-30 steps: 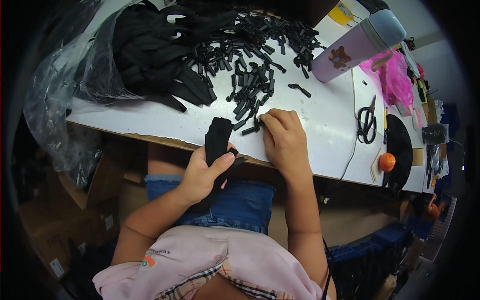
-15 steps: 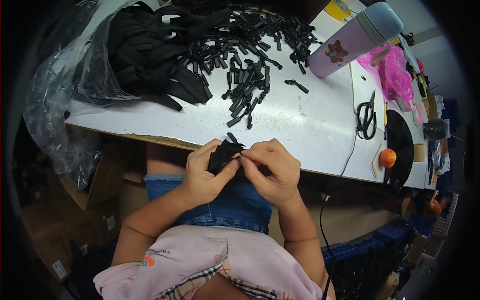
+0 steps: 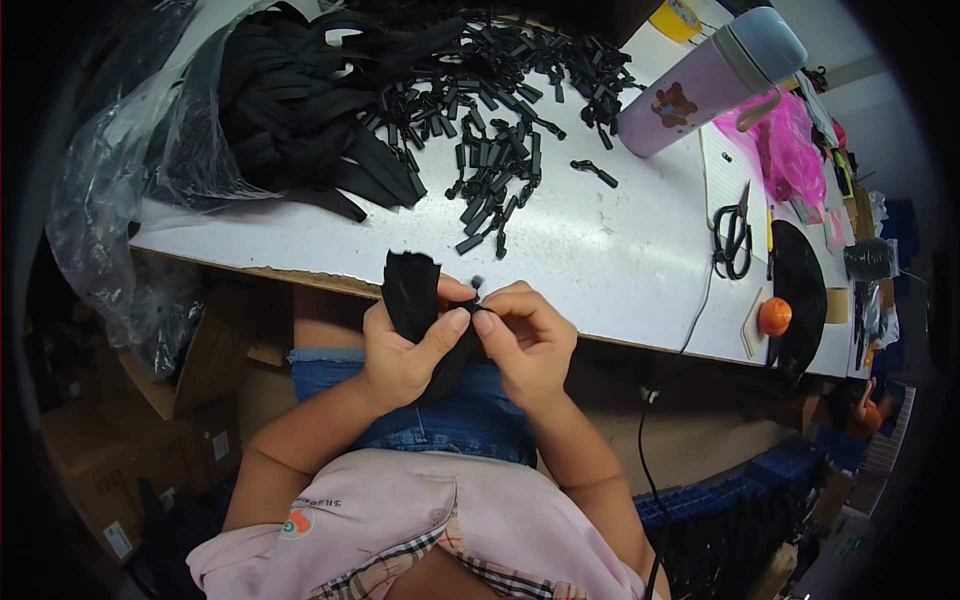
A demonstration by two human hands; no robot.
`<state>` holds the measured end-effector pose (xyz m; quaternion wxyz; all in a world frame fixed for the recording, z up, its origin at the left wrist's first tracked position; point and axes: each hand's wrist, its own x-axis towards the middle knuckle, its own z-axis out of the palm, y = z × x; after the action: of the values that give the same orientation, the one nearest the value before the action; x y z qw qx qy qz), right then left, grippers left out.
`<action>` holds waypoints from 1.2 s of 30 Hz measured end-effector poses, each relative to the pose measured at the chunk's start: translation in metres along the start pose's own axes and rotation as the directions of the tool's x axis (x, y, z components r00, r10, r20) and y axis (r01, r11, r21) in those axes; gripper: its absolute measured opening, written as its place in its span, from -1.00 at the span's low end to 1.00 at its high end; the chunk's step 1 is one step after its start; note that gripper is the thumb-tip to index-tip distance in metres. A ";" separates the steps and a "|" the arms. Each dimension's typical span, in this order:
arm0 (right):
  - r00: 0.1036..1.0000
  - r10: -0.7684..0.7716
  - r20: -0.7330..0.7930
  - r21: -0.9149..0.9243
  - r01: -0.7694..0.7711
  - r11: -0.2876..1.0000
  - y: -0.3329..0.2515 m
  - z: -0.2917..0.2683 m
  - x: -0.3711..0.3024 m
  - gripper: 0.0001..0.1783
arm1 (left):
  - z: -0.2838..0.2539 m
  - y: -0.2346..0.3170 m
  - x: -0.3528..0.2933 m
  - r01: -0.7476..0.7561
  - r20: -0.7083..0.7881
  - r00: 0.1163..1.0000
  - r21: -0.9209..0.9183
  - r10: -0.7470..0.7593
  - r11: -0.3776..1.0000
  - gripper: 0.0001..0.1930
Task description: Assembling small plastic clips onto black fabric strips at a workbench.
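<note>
Holding black strips (image 3: 411,295) in my left hand (image 3: 400,358), pinching one end (image 3: 478,306) with my right hand (image 3: 532,352), I judge this unfinished; many pulls (image 3: 487,158) remain.

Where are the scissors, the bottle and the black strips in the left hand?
Scissors (image 3: 741,212): head view, where handles meet blades.
Bottle (image 3: 704,87): head view, lilac body.
Black strips (image 3: 411,295): head view, upper part.
</note>
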<state>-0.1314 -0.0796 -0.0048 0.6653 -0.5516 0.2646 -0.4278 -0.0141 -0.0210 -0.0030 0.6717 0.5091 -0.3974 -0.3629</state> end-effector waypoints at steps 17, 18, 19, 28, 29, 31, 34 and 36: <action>0.953 -0.303 0.020 -0.288 0.296 0.911 0.005 0.002 -0.003 -0.89 | 0.001 0.012 0.000 0.174 0.081 0.983 -0.097 -0.167 0.980 -0.84; 0.953 -0.303 0.005 -0.287 0.292 0.912 0.006 0.002 -0.002 -0.90 | 0.001 0.012 -0.001 0.183 0.075 0.981 -0.076 -0.178 0.980 -0.84; 0.955 -0.296 0.002 -0.291 0.284 0.914 0.006 0.001 -0.003 -0.91 | 0.001 0.013 -0.001 0.183 0.075 0.981 -0.076 -0.178 0.980 -0.84; 0.984 0.094 0.153 0.079 -0.107 0.991 0.000 -0.006 -0.005 -0.93 | -0.006 0.014 -0.002 0.096 0.098 0.989 0.138 -0.110 0.986 -0.84; 0.985 0.089 0.146 0.079 -0.101 0.992 -0.001 -0.008 -0.005 -0.93 | -0.006 0.014 -0.002 0.119 0.127 0.983 0.089 -0.130 0.989 -0.84; 0.950 0.251 0.187 0.243 -0.292 0.925 -0.003 -0.009 -0.006 -0.91 | -0.006 0.013 0.001 0.144 0.157 0.976 0.040 -0.149 0.989 -0.83; 0.933 0.311 0.179 0.305 -0.353 0.884 -0.003 -0.009 -0.007 -0.90 | -0.004 0.013 0.002 -0.027 0.185 0.983 0.077 0.012 0.997 -0.80; 0.986 0.128 0.109 0.118 -0.140 0.983 0.001 -0.005 -0.006 -0.91 | -0.005 0.014 -0.001 0.161 0.162 0.975 -0.044 -0.152 0.986 -0.81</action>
<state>-0.1382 -0.0768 -0.0078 0.7385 -0.5105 0.2399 -0.3694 -0.0094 -0.0153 0.0095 0.6216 0.4892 -0.3974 -0.4652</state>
